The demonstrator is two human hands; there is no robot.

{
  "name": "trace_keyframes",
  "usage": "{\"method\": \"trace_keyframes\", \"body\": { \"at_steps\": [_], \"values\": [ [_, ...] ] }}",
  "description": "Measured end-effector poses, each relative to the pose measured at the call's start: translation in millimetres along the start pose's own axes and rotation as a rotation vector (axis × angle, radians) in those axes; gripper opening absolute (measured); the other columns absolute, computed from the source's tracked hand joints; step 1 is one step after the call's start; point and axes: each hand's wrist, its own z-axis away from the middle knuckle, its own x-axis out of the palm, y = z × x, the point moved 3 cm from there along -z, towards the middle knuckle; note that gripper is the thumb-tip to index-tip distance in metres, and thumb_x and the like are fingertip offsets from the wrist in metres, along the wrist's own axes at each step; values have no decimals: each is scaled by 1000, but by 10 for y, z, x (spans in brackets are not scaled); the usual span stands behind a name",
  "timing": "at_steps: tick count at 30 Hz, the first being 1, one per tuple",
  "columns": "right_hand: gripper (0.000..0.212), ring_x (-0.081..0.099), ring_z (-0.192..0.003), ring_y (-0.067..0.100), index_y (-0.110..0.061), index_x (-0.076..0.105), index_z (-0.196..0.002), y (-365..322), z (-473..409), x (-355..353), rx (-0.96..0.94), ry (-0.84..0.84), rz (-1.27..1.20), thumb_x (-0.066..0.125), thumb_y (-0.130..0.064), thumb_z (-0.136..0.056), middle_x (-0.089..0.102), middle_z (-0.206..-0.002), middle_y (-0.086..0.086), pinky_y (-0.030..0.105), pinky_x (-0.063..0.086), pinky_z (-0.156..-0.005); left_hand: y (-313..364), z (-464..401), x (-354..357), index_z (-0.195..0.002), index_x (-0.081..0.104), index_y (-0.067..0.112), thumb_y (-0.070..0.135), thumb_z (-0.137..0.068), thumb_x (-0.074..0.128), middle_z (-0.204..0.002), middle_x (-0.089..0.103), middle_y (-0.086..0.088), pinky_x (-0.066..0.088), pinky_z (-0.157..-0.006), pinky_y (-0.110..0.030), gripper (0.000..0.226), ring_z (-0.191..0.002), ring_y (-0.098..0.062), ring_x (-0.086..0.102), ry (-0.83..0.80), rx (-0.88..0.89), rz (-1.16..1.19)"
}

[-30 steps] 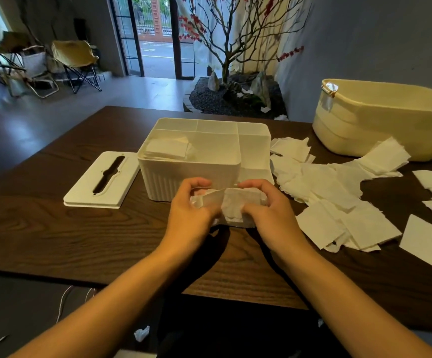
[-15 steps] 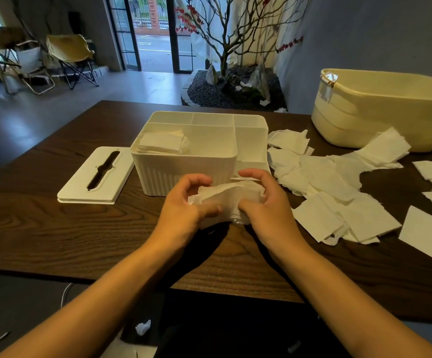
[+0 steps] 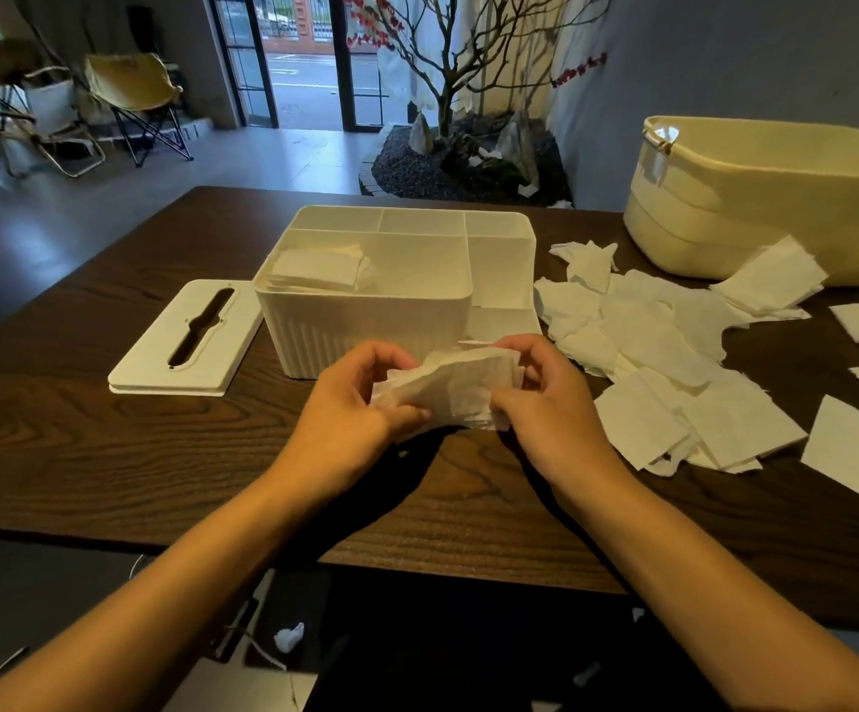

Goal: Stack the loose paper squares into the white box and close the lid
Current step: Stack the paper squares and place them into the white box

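1. A white box (image 3: 366, 321) with ribbed walls is seen open on the dark wooden table (image 3: 83, 444); it is divided into several compartments.
2. A stack of paper squares (image 3: 317, 269) is seen in the left part of the large front compartment; nothing is seen in the smaller compartments along the back and at the right.
3. The lid (image 3: 186, 339), with its long slot, is laid flat on the table just left of the box.
4. A cream tub (image 3: 766, 197) is placed at the far right of the table; its contents cannot be seen.
5. Loose paper squares (image 3: 674, 362) are scattered over the table to the right of the box, overlapping one another.
6. A small bundle of paper squares (image 3: 450, 388) is held just in front of the box, above the table.
7. The bundle's left end is gripped by the left hand (image 3: 355, 418), fingers curled, thumb on top.
8. Its right end is pinched by the right hand (image 3: 545, 408), fingers curled likewise.
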Motion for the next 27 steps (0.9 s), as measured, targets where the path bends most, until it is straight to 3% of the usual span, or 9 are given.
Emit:
{"method": "trace_keyframes", "body": {
  "at_steps": [4,8,10,13,16,19,23,27],
  "values": [
    [38,63,-91,2,-31,61,-109,-3,12,-41,-92,-48,127,62,0,-88,66,-101,-13,15,53,-70,16,39,-69,-86,63,14,4,-79,81,-73,68,8,47,-62,-15,22,-68,-1,60,-34,42,-94],
    [39,56,-103,-6,-40,57,-127,-68,52,-56,-295,-52,342,62,-19,-95,61,-114,-25,8,48,-81,79,-26,-73,-89,62,9,3,-78,82,-78,68,2,48,-68,-20,23,-72,-3,61,-47,65,-180],
    [28,57,-106,-1,-36,63,-121,-85,58,-85,-389,-18,422,62,-23,-96,63,-115,-19,13,49,-83,88,-23,-72,-95,61,10,10,-75,85,-85,67,4,49,-67,-16,31,-75,-1,62,-50,51,-144],
    [12,58,-99,-1,-31,67,-101,-78,46,-108,-431,10,470,65,-22,-94,66,-102,-18,9,47,-78,93,13,-40,-105,59,12,23,-72,83,-96,65,7,50,-69,-15,43,-81,3,63,-32,53,-101],
    [6,59,-93,0,-26,67,-97,-78,43,-132,-413,6,454,65,-21,-93,65,-92,-18,13,49,-75,79,17,-35,-105,59,13,20,-78,80,-94,67,10,51,-69,-15,35,-82,2,64,-16,60,-105],
    [7,58,-94,3,-25,65,-96,-121,47,-151,-485,-13,531,66,-19,-92,63,-97,-17,20,51,-76,66,25,-64,-100,62,17,18,-81,81,-89,71,10,53,-67,-20,26,-81,-4,66,-36,39,-113],
    [15,56,-92,0,-28,59,-99,-75,43,-160,-390,-73,533,66,-17,-91,60,-96,-18,16,46,-70,42,28,-43,-96,60,15,6,-80,80,-82,69,11,50,-63,-17,27,-75,-2,63,-46,-4,-103],
    [41,57,-103,-3,-38,45,-115,-1,50,-147,-197,-65,314,66,-12,-90,56,-112,-20,16,51,-83,36,10,-6,-97,58,14,-1,-79,79,-84,66,6,53,-66,-22,32,-77,-7,63,4,-53,-14]
  ]
}}
